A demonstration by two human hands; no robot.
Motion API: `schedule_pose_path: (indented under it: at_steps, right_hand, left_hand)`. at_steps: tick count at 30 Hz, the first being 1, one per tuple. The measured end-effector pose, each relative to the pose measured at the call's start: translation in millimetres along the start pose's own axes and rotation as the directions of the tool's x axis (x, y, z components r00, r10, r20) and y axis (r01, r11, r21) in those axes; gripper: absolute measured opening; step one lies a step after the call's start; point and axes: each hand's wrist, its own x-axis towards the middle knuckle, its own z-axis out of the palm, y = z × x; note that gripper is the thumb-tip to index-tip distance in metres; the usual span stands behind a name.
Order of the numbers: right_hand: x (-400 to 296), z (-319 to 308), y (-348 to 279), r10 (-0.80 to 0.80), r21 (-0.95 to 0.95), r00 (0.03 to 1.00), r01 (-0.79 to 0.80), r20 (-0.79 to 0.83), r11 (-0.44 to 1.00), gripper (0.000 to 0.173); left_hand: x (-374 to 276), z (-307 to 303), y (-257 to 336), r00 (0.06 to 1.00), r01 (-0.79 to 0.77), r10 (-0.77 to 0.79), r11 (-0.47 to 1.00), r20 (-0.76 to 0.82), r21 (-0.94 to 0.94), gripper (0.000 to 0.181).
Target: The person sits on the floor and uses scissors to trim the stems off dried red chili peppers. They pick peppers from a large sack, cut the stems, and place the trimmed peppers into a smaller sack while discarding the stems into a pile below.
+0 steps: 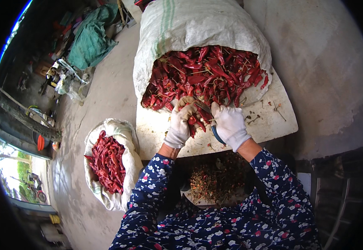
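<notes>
Dried red chili peppers [200,72] spill from the mouth of a large white woven sack [197,28] lying on a pale board table [262,125]. My left hand [181,123], in a white knit glove with a soiled thumb side, grips a small bunch of chili peppers [195,122] by the upper end. Gloved likewise, my right hand [230,123] holds a pair of scissors [217,134] with a blue handle. Their dark blades point up and left, close against the bunch and my left fingers. Whether the blades are apart cannot be made out.
Left of the table, a second woven sack [131,162] stands on the concrete floor [103,78], filled with red chilies [108,162]. Cut stems and caps [203,184] lie heaped below the table edge. Several stem bits [276,111] dot the tabletop. A green tarp [91,37] covers clutter farther back.
</notes>
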Motion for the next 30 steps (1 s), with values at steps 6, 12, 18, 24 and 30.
schedule_pose_path:
  at_steps: [6, 12, 18, 24, 30]
  right_hand:
    - [-3, 6, 1, 0.004, 0.213, 0.999, -0.013, 0.04, 0.977, 0.016]
    - [3, 2, 9, 0.304, 0.511, 0.952, -0.271, 0.021, 0.815, 0.023]
    - [-1, -8, 3, 0.143, 0.41, 0.965, -0.225, 0.221, 0.884, 0.039]
    - [5, -15, 0, 0.013, 0.189, 0.99, -0.041, 0.144, 0.981, 0.038]
    - [-3, -14, 1, 0.07, 0.387, 0.981, -0.136, 0.181, 0.912, 0.026]
  left_hand:
    - [5, -1, 20, 0.967, 0.22, -0.226, 0.973, -0.117, -0.063, 0.074]
    - [12, 3, 24, 0.887, 0.23, -0.385, 0.848, -0.257, -0.477, 0.038]
    - [23, -6, 20, 0.735, 0.211, -0.639, 0.534, -0.227, -0.819, 0.01]
    - [17, 10, 21, 0.707, 0.32, -0.647, 0.652, -0.284, -0.687, 0.014]
    - [23, 5, 20, 0.71, 0.309, -0.62, 0.7, -0.333, -0.644, 0.017]
